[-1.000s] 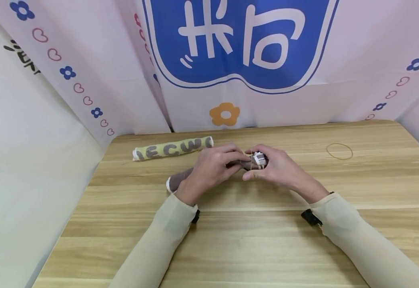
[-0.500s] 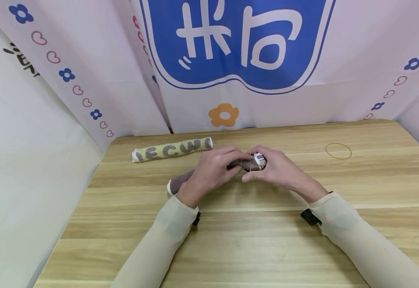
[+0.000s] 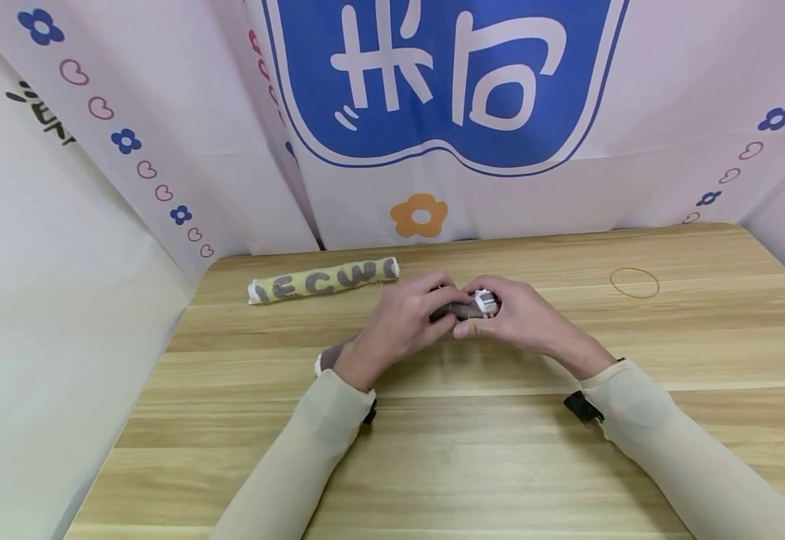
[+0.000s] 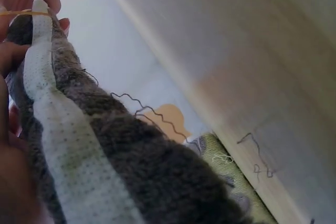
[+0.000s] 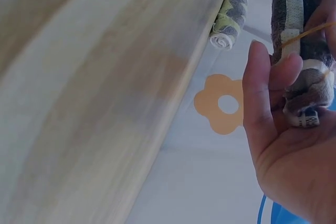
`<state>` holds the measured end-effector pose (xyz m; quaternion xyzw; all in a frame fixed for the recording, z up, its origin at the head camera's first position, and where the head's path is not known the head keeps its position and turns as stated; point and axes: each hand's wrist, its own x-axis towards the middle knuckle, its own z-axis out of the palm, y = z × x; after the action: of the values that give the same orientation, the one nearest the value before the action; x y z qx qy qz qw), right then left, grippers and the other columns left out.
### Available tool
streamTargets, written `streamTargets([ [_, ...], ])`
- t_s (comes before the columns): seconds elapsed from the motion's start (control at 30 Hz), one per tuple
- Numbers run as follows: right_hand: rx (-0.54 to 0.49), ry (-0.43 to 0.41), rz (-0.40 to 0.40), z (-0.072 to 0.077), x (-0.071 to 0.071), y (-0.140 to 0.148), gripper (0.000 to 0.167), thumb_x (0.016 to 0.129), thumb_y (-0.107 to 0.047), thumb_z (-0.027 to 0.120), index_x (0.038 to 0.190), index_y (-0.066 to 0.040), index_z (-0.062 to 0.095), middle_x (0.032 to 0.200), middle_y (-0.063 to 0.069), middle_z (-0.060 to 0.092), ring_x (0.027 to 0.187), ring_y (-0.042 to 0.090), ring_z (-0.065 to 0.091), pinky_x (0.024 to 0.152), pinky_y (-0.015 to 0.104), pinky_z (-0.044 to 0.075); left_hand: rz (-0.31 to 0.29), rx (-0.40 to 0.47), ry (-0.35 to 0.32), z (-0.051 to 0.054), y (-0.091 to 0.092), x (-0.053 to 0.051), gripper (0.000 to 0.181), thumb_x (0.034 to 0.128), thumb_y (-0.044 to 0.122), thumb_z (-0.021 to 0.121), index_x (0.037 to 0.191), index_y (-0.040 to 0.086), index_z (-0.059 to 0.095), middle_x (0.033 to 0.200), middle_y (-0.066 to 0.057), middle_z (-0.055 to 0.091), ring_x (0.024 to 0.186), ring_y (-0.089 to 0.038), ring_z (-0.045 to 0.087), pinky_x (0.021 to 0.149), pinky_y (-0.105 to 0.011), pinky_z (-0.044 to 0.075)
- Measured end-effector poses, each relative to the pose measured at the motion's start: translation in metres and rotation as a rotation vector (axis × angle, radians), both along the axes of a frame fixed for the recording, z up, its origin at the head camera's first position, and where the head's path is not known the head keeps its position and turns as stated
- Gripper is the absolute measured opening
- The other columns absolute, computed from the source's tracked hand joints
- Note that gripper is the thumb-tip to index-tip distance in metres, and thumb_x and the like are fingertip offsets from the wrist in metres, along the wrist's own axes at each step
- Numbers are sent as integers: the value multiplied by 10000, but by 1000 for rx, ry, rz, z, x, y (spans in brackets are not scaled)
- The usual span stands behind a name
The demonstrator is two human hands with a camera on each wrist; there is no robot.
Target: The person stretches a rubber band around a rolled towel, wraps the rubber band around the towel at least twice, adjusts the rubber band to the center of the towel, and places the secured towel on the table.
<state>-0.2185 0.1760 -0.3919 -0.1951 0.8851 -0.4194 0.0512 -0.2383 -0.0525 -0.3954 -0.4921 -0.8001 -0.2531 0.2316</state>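
A brown rolled towel [image 3: 335, 355] with a pale woven edge strip [image 4: 68, 135] lies slanting between my hands. My left hand [image 3: 402, 319] grips the roll along its right part, with fingers curled over it. At the right end, my right hand [image 3: 527, 315] curls round the white-striped tip, thumb below and fingers above. A yellowish rubber band [image 5: 310, 33] crosses the towel near that end, close to the right fingers. Part of the band is hidden by fingers, so whether it circles the whole roll I cannot tell.
A yellow rolled towel [image 3: 325, 281] with grey letters lies behind the left hand. On the right of the wooden table [image 3: 473, 465] lies another rubber band [image 3: 635, 298]. A printed cloth backdrop [image 3: 534, 202] stands along the table's far edge.
The left hand has shifted slightly and covers more of the brown towel's left part. Less of the rubber band shows in the head view. The right hand stays nearly in place.
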Motion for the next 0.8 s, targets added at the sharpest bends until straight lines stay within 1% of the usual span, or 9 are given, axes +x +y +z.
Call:
streamTargets([
  [0.23, 21, 9, -31, 5, -1, 6, 536, 820, -441, 926, 1247, -198, 715, 1062, 23, 720, 925, 240, 638, 791, 416, 513, 18, 58, -1, 0, -2, -2, 184, 921, 36, 773, 1099, 81, 780, 1061, -34, 695, 865, -124, 646, 761, -247, 539],
  [0.37, 18, 17, -39, 6, -3, 10, 564, 798, -499, 926, 1241, -212, 725, 1047, 10, 731, 922, 230, 648, 795, 415, 520, 6, 108, -13, 1, -2, -3, 183, 918, 20, 744, 1088, 81, 772, 1059, -34, 692, 863, -120, 628, 756, -246, 528],
  [0.47, 2, 19, -38, 5, -5, 13, 580, 788, -530, 922, 1225, -202, 727, 1021, 11, 733, 897, 229, 645, 773, 411, 521, 1, 143, -31, 2, -3, -4, 176, 920, 13, 730, 1079, 76, 770, 1058, -37, 695, 856, -123, 625, 743, -249, 520],
  [0.63, -27, 6, -43, 2, -7, 16, 540, 816, -497, 913, 1215, -181, 733, 994, 24, 727, 845, 232, 624, 705, 393, 518, 4, 188, -78, 2, -4, -4, 147, 933, 22, 741, 1068, 73, 767, 1058, -35, 694, 856, -124, 618, 734, -255, 508],
  [0.8, -18, 13, -53, 1, -8, 15, 556, 834, -490, 899, 1251, -164, 728, 1029, 30, 738, 865, 235, 624, 724, 395, 514, 14, 227, -101, 4, -5, -4, 139, 930, 29, 758, 1061, 74, 772, 1048, -30, 706, 848, -126, 614, 717, -265, 502],
])
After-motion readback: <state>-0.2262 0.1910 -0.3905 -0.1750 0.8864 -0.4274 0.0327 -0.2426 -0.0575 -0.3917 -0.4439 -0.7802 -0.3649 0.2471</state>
